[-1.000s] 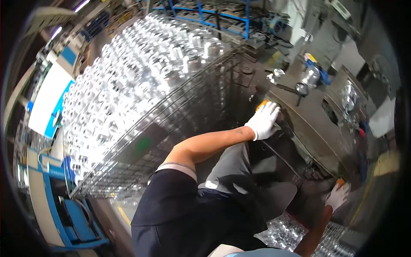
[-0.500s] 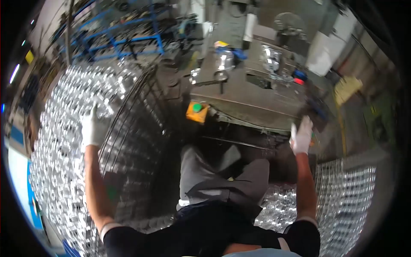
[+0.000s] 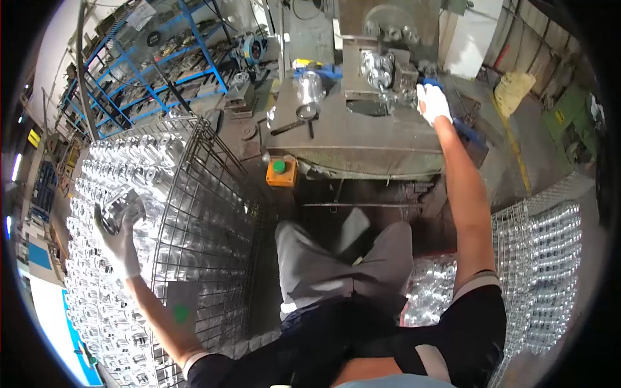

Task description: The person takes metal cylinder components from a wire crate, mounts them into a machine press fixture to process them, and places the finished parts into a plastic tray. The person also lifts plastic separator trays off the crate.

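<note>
My left hand (image 3: 123,246), in a white glove, has its fingers wrapped round a shiny metal part (image 3: 123,210) above the stacked parts in the left wire cage (image 3: 194,213). My gloved right hand (image 3: 433,103) is over the right side of the metal workbench (image 3: 362,139), by the machine fixture; whether its fingers hold anything is hidden. A shiny part (image 3: 376,70) sits in the fixture. Another metal part (image 3: 310,87) stands on the bench to its left, behind a dark round-headed tool (image 3: 305,115).
An orange box with a green button (image 3: 281,171) is at the bench's front left. A second wire cage (image 3: 527,220) of metal parts stands at the right. Blue shelving (image 3: 194,39) is at the back left, and a blue cloth (image 3: 333,70) lies on the bench.
Both hands have left the bench's front edge. The left went out to the left cage and took hold of a part; the right moved up over the bench. The view has turned.
</note>
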The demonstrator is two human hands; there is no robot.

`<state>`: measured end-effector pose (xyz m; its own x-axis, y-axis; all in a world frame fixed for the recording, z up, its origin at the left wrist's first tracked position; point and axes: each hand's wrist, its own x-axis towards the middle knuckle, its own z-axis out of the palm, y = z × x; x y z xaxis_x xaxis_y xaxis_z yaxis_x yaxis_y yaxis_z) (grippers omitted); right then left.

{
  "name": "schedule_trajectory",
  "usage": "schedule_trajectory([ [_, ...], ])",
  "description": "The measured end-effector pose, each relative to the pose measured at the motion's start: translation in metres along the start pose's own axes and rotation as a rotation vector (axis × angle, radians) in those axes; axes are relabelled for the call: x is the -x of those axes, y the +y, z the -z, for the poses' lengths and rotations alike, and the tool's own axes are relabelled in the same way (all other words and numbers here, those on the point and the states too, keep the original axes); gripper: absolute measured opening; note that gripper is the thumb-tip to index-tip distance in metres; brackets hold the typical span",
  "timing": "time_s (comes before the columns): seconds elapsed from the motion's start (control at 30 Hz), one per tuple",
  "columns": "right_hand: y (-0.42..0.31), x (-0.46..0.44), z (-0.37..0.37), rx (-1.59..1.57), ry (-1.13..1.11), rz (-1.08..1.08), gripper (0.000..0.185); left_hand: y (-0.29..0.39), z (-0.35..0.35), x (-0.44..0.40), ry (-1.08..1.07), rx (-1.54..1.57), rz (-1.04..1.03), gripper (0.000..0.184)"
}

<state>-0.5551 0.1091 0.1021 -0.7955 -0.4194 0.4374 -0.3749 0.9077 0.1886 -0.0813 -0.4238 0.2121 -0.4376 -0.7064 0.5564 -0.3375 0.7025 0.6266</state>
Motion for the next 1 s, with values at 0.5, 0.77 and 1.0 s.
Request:
schedule_trajectory([
  [0.5, -0.161, -0.037, 0.005, -1.830, 0.125, -0.929, 0.050, 0.066, -0.202, 0.163, -0.890, 1.538, 0.791, 0.062],
  [0.77, -0.154, -0.100, -0.006, -1.907, 0.423, -1.457, 0.026, 0.036, -0.193, 0.187, -0.810, 1.651, 1.012, 0.054],
  [1.0, -0.214, 0.066, 0.019, -2.160, 0.085, -0.861, 0.036, 0.064, -0.213, 0.169, -0.777, 1.599, 1.056, 0.054],
])
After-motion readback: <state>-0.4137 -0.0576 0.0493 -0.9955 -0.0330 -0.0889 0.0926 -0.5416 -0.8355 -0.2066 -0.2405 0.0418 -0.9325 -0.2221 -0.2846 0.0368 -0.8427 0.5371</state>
